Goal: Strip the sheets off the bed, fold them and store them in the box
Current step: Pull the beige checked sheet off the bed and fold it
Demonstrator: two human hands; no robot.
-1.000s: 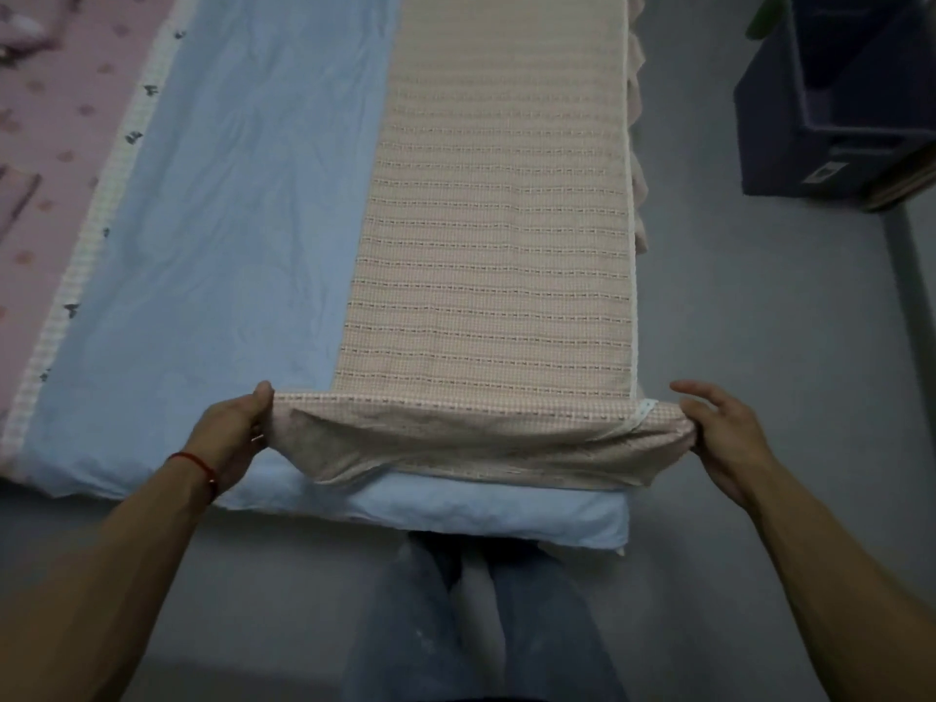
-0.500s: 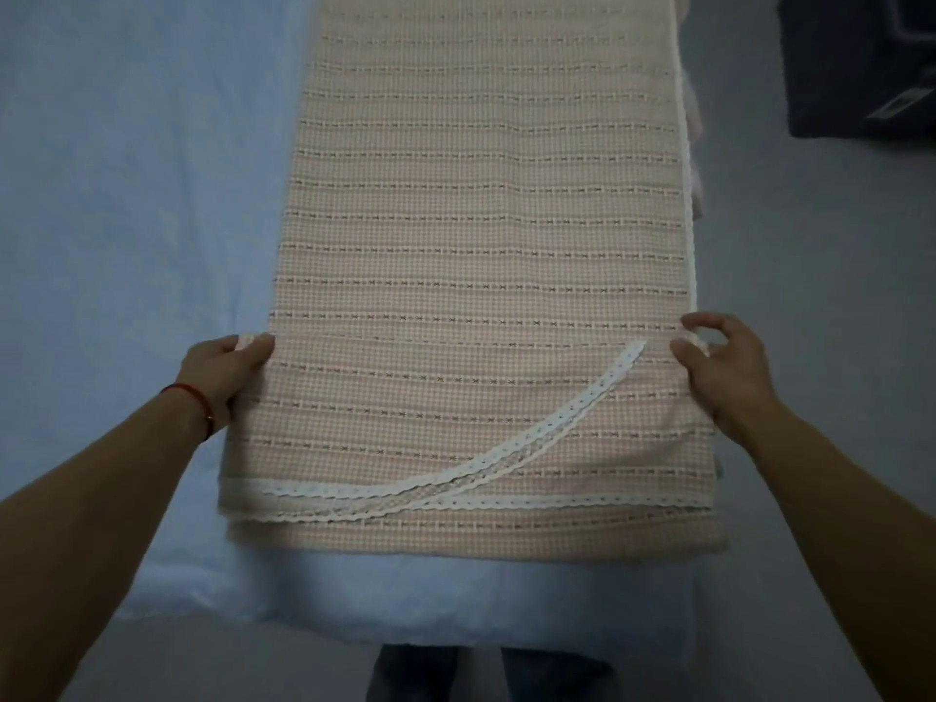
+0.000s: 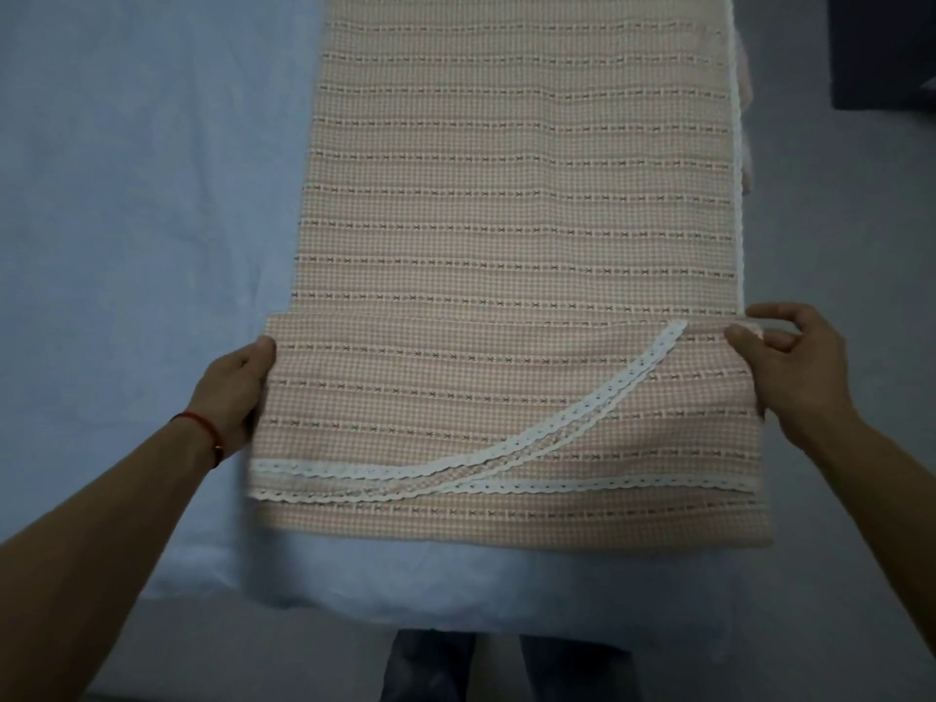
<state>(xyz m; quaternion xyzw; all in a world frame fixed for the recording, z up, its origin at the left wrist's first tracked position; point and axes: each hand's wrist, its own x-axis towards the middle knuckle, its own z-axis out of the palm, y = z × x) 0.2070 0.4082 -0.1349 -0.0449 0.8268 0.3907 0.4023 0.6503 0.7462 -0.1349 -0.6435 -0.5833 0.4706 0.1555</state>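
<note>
We had just carried the near end of the pink sheet (image 3: 516, 205) forward over itself on the bed (first fold made); left hand (image 3: 230, 392) and right hand (image 3: 795, 367) pinched its corners.

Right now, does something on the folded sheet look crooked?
Yes. On the flap of the pink sheet, one white lace edge curves diagonally up toward the right hand instead of lying along the straight lace below.

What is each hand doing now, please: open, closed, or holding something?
Left hand: closed on the left edge of the pink sheet.
Right hand: pinching the sheet's folded right corner.
</note>
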